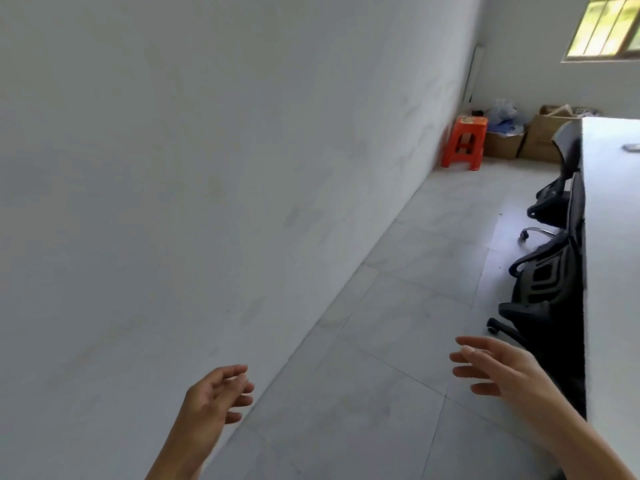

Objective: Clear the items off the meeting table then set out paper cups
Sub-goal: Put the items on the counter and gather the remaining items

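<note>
The white meeting table [611,237] runs along the right edge of the view, seen from its long side. A small flat grey item [632,147] lies on it near the far end; what it is I cannot tell. My left hand [216,398] hovers low over the floor near the wall, fingers apart and holding nothing. To the right, my right hand [498,367] is raised just left of the table's edge, also with fingers spread and empty. No paper cups are in view.
Black office chairs [543,282] are tucked along the table's left side. A white wall [207,168] fills the left. An orange plastic stool [464,142] and cardboard boxes [538,138] stand in the far corner. Pale floor tiles [398,323] lie between wall and chairs.
</note>
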Available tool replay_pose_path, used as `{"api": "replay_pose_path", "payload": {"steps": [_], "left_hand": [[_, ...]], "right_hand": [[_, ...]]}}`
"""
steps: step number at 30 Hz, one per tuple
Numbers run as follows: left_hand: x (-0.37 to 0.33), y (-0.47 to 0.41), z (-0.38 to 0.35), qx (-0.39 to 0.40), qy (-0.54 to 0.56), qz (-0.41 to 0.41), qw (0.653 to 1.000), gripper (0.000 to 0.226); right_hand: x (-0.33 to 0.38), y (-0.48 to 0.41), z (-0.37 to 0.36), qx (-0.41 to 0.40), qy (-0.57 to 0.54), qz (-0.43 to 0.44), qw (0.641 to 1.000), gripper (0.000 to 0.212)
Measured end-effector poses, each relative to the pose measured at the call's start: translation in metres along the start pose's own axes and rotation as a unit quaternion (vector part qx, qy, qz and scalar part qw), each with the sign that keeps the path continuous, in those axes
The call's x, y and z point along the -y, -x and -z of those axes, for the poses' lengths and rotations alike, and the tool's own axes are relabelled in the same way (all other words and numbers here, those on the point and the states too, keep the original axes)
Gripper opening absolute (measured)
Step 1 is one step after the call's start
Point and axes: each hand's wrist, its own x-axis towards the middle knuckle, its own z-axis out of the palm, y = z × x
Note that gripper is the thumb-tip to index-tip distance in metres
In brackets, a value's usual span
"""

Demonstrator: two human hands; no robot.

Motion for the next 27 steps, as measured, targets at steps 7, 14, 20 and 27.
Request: {"api": "replay_pose_path", "payload": {"steps": [7, 14, 20, 27], "left_hand": [[-0.060, -0.173, -0.076, 0.106, -0.048, 0.003, 0.993, 0.013], [-0.108, -0.270, -0.219, 0.236, -0.079, -0.011, 0.968, 0.012], [-0.141, -0.314, -0.338, 0.274, -0.111, 0.006, 0.955, 0.012], [-0.195, -0.348, -0.475, 0.347, -0.135, -0.007, 0.928, 0.011]], "right_hand": [[0.001, -0.084, 0.022, -0.121, -0.015, -0.056, 0.991, 0.013], [-0.030, -0.132, 0.097, -0.328, -0.096, -0.062, 0.938, 0.014], [-0.045, -0.208, 0.170, -0.359, -0.130, -0.109, 0.918, 0.013], [-0.031, -0.274, 0.256, -0.358, -0.124, -0.123, 0.917, 0.012]]}}
